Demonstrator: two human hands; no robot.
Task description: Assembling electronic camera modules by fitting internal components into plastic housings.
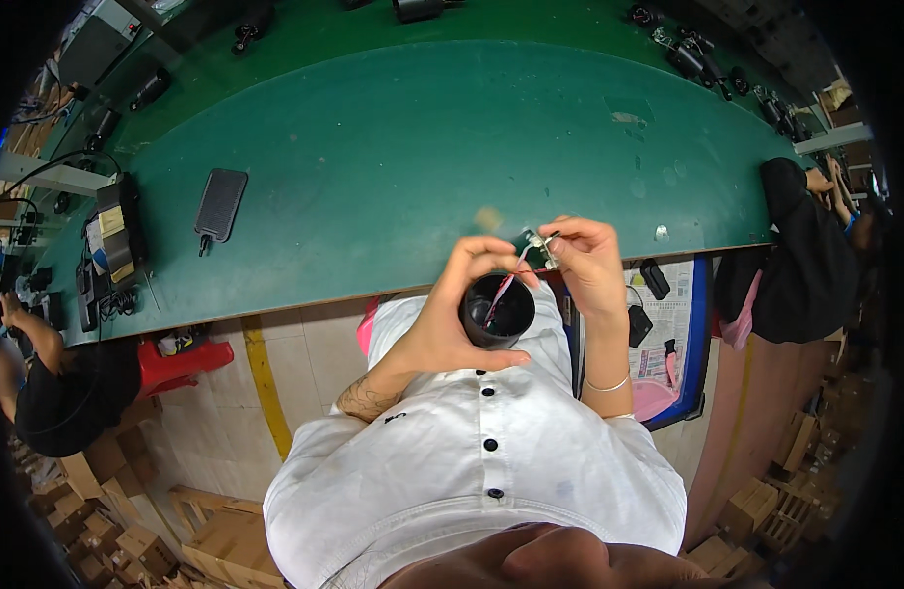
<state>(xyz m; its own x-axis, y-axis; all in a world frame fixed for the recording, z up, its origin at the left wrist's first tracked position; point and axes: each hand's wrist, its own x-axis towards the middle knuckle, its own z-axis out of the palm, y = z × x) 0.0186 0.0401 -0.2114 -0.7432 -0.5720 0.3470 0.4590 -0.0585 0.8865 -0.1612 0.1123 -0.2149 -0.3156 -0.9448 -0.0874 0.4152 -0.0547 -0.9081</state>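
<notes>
My left hand [454, 316] wraps round a black cylindrical housing [498, 337], its open end facing up. Red and white wires [504, 289] come out of the housing and run up to a small metal part [541, 245]. That part is pinched between the fingers and thumb of my right hand [589, 263], just beyond the housing's rim. Its exact kind is too small to make out. Both hands are above my lap, at the near edge of the green table [373, 177].
A dark flat pouch [221, 205] lies left on the table. A blue-edged bin [699, 344] lined with newspaper holds black parts, right of my lap. Co-workers sit at left [74, 393] and right [800, 265]. A red stool [182, 363] and cardboard boxes [226, 545] stand on the floor.
</notes>
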